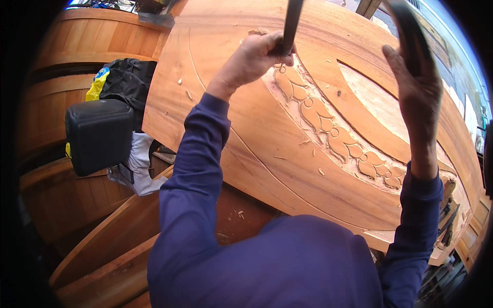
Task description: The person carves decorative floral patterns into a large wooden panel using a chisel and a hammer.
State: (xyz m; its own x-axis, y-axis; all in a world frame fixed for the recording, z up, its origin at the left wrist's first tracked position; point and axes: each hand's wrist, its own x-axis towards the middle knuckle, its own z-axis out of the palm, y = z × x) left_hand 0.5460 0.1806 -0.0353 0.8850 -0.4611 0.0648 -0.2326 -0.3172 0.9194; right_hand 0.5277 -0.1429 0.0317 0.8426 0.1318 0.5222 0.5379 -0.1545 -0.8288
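My left hand (264, 59) is closed round a long, dark, upright tool (291, 20), like a chisel, over a carved wooden panel (257, 143). The tool's lower tip is hidden by my fingers. My right hand (416, 87), raised at the right over the panel, grips a dark, elongated striking tool (408, 31). Beneath my hands runs a curved band of carved leaf and flower relief (336, 138), with wood chips lying along it. A pale recessed field (367, 92) lies to its upper right.
At the left, a black case (98, 136), dark fabric (128, 82), a yellow item (95, 88) and white cloth (143, 167) rest by stacked wooden panels (51, 200). Several dark hand tools (446, 220) lie at the panel's right end.
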